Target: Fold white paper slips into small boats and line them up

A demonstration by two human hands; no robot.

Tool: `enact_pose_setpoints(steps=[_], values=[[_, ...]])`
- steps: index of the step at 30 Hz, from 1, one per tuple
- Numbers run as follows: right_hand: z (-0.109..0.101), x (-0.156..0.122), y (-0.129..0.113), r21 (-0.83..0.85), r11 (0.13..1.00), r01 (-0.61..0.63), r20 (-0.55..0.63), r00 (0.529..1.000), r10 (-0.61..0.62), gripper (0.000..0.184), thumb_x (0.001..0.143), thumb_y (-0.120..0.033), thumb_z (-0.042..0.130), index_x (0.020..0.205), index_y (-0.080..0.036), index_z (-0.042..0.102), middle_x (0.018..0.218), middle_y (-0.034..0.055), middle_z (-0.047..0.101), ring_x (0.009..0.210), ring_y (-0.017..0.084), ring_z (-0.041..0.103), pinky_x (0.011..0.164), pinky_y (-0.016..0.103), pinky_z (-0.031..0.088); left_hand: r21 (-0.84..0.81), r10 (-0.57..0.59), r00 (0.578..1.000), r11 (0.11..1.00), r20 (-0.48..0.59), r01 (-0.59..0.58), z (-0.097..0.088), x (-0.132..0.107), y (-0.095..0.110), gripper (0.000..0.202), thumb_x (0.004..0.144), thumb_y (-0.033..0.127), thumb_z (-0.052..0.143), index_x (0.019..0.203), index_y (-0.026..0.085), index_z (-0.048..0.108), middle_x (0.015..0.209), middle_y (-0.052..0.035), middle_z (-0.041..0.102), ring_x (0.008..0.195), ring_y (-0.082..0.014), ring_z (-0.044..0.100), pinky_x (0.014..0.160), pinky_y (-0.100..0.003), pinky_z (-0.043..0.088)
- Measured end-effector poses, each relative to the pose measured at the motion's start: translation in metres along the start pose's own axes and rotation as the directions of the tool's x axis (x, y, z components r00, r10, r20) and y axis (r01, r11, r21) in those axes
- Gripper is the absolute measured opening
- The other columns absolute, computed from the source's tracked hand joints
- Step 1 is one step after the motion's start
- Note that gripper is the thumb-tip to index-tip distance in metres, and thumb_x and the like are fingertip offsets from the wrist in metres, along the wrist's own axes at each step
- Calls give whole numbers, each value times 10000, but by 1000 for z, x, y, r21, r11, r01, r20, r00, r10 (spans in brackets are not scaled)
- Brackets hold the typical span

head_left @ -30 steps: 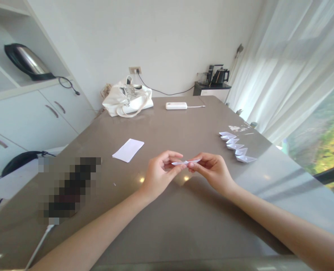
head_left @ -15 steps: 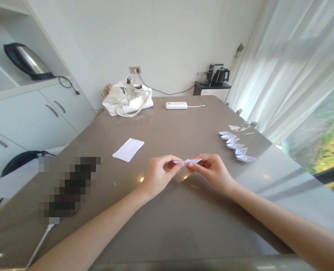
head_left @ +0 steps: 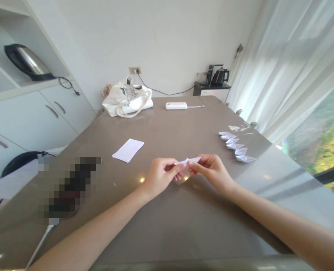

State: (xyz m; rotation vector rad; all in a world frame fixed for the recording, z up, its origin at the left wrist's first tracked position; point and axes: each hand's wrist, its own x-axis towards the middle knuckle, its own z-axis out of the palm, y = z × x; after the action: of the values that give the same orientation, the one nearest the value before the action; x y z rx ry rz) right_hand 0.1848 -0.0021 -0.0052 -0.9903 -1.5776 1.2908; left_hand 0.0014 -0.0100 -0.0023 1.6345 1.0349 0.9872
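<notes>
A small white paper boat [head_left: 187,161] is pinched between both hands above the middle of the table. My left hand [head_left: 164,171] grips its left end, thumb in front and fingers behind and below. On the other end, my right hand [head_left: 209,168] presses with thumb and fingers. The fingers cover part of the paper. Off to the right, several folded paper boats [head_left: 236,146] stand close together in a slanting row. A stack of white paper sheets [head_left: 128,150] lies flat to the left, beyond my left hand.
On the grey-brown table [head_left: 167,226], a white handbag [head_left: 128,99] and a white power bank [head_left: 176,106] with a short cable stand at the back. A blurred-out dark object [head_left: 70,188] with a white cable lies at left. Paper scraps [head_left: 238,128] lie beyond the boats.
The paper boat has tilted slightly, its right end higher. My left fingers have shifted a little and show more beneath the paper. The objects on the table have stayed in place.
</notes>
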Motion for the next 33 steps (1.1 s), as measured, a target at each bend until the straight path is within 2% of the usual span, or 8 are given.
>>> enact_pose_setpoints(steps=[5, 12, 16, 20, 22, 25, 27, 33], values=[[-1, 0, -2, 56, 998, 2, 32, 999, -4, 375, 763, -505, 634, 720, -140, 708, 659, 62, 695, 602, 151, 623, 595, 267, 522, -46, 4, 1000, 999, 16, -3, -1, -1, 5, 327, 784, 434, 619, 685, 131, 693, 583, -43, 667, 497, -120, 586, 496, -211, 483], [-7, 1, -3, -91, 992, 90, 78, 994, -83, 310, 782, -444, 636, 733, -148, 715, 644, 47, 680, 568, 141, 590, 557, 257, 485, -76, -20, 997, 997, 68, 26, 3, -1, 0, 304, 814, 416, 583, 789, 135, 696, 692, -53, 696, 580, -134, 626, 560, -224, 505], [-7, 2, -1, -139, 986, 89, 90, 993, -76, 310, 791, -439, 624, 731, -148, 713, 592, 27, 644, 538, 130, 564, 524, 242, 457, 48, 27, 1000, 998, -5, -27, 2, -3, 2, 276, 816, 380, 585, 738, 137, 690, 648, -42, 675, 569, -128, 610, 553, -212, 487], [-7, 3, 1, -53, 995, 81, 80, 994, -76, 283, 774, -421, 652, 812, -151, 725, 621, 26, 657, 534, 119, 564, 528, 238, 468, 231, 165, 985, 961, -48, -150, 0, -6, 6, 252, 832, 327, 565, 701, 146, 681, 646, -35, 665, 596, -125, 600, 592, -213, 473], [-8, 4, 3, -17, 995, 94, 68, 993, -93, 251, 768, -394, 668, 808, -153, 725, 645, 31, 668, 540, 114, 564, 534, 236, 473, 235, 171, 984, 959, -37, -158, -1, -6, 6, 241, 824, 326, 576, 700, 146, 678, 667, -39, 672, 628, -131, 608, 629, -222, 475], [-11, 6, 5, -11, 994, 113, 71, 991, -112, 202, 757, -349, 688, 796, -154, 727, 668, 34, 683, 542, 106, 562, 534, 231, 472, -21, -8, 997, 1000, 76, 10, -1, -2, 1, 285, 829, 390, 568, 803, 133, 688, 723, -57, 691, 633, -135, 624, 617, -229, 488], [-12, 7, 6, -7, 993, 115, 81, 990, -114, 194, 751, -334, 698, 805, -151, 728, 693, 42, 694, 561, 110, 578, 549, 235, 479, -203, -120, 978, 967, 169, 153, -2, 1, -4, 333, 826, 428, 567, 874, 122, 691, 729, -62, 696, 615, -128, 625, 597, -227, 492], [-9, 7, 6, 134, 991, 17, 132, 991, -35, 227, 722, -319, 729, 868, -148, 697, 782, 54, 711, 715, 164, 667, 725, 309, 532, -327, -205, 960, 909, 190, 259, -4, 4, -10, 285, 710, 361, 725, 848, 112, 704, 766, -59, 706, 652, -110, 625, 665, -223, 489]])
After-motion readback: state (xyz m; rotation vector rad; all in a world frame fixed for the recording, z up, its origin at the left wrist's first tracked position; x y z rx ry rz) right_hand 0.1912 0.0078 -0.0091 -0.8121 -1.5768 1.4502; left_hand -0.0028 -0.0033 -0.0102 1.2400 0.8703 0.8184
